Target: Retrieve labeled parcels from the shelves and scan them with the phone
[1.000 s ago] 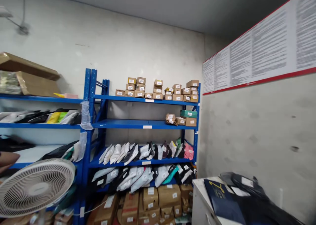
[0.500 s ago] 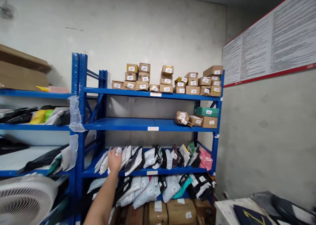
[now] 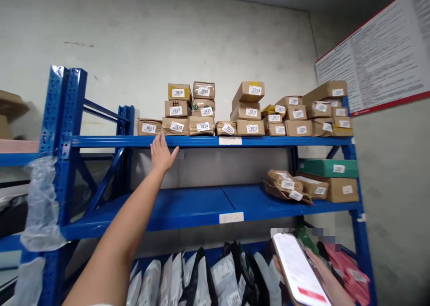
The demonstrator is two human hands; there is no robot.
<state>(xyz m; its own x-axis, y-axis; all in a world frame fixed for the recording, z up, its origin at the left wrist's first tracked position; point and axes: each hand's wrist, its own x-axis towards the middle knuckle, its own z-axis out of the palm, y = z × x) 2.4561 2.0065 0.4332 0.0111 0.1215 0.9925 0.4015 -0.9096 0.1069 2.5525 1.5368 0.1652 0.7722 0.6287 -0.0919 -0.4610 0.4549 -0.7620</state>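
Observation:
My left hand [image 3: 162,155] is raised to the front edge of the top blue shelf [image 3: 268,141], fingers stretched and thumb apart, holding nothing. Its fingertips overlap the shelf edge just below the cardboard boxes labelled 3021 [image 3: 148,127] and 3019 [image 3: 175,126]; whether they touch is unclear. At the lower right, my right hand [image 3: 320,270] grips a smartphone [image 3: 295,263] with a bright white screen and a red bar near its bottom. More labelled boxes stand in stacks along the top shelf, such as 3024 [image 3: 201,126].
On the middle shelf [image 3: 191,203] lie crumpled brown parcels [image 3: 285,185] and a green box [image 3: 327,167] at the right. Bagged parcels [image 3: 226,277] fill the shelf below. A blue upright [image 3: 69,162] with plastic wrap stands left; a notice board [image 3: 379,59] hangs right.
My left hand has risen from the bagged parcels on a lower shelf to the top shelf's edge. My right hand with the smartphone has come into view. The shelving appears nearer.

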